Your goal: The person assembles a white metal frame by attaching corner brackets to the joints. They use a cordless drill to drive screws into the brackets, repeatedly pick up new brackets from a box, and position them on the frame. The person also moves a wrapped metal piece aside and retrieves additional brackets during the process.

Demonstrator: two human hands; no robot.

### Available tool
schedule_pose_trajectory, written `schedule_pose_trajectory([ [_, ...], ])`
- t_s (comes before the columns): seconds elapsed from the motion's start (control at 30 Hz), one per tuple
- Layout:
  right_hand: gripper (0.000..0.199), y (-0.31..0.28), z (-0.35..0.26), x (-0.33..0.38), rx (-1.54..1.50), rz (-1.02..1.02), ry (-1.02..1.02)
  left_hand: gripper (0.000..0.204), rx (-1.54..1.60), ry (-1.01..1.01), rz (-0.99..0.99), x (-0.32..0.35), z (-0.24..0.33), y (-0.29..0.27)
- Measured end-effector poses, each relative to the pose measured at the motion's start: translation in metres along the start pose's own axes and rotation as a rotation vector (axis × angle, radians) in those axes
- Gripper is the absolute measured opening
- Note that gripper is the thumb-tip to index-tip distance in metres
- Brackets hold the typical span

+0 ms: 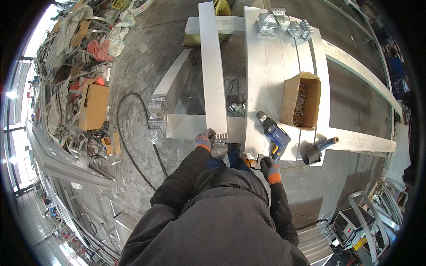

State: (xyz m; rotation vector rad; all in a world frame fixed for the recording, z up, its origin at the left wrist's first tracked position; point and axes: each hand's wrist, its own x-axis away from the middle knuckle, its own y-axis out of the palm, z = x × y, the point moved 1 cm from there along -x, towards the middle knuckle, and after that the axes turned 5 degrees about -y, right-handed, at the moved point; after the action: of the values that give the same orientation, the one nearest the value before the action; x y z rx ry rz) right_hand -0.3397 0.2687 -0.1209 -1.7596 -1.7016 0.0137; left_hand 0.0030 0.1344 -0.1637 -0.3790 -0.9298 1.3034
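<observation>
My left hand (204, 139), in a grey and orange glove, grips the near left edge of a long white post (213, 66). A silver ornamental cap (219, 149) sits at that near end, right beside the fingers. My right hand (270, 170), gloved alike, is closed near the front edge of the white panels (262, 84). What it holds, if anything, I cannot make out; a thin dark cord shows beside it. Just beyond the right hand, a blue power drill (276, 136) lies on the panels, its chuck toward the far left.
An open cardboard box (316, 104) of screws or nails and a dark cup-shaped tool (312, 154) with a blue handle stand on the panels. Several silver caps (278, 23) lie at the far end. Another white post (173, 75) and a black cable (119, 119) are on the left.
</observation>
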Motion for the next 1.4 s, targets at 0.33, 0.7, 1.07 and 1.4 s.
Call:
schedule_pose_trajectory([
  [0.33,0.02,-0.121,0.083,-0.011,0.151,0.855,0.089,0.02,-0.679,0.29,-0.093,0.001,0.029,-0.005],
  [0.7,0.068,-0.284,0.142,-0.145,0.326,0.406,0.573,0.04,-0.397,0.044,0.034,0.018,-0.018,0.017],
  [1.07,0.05,-0.211,0.106,-0.07,-0.347,0.856,0.109,0.058,-0.229,0.281,-0.154,0.046,0.008,-0.025],
  [1.4,0.023,-0.013,-0.093,0.002,0.09,-0.084,-0.084,0.049,-1.408,0.624,0.406,0.026,-0.053,0.019],
])
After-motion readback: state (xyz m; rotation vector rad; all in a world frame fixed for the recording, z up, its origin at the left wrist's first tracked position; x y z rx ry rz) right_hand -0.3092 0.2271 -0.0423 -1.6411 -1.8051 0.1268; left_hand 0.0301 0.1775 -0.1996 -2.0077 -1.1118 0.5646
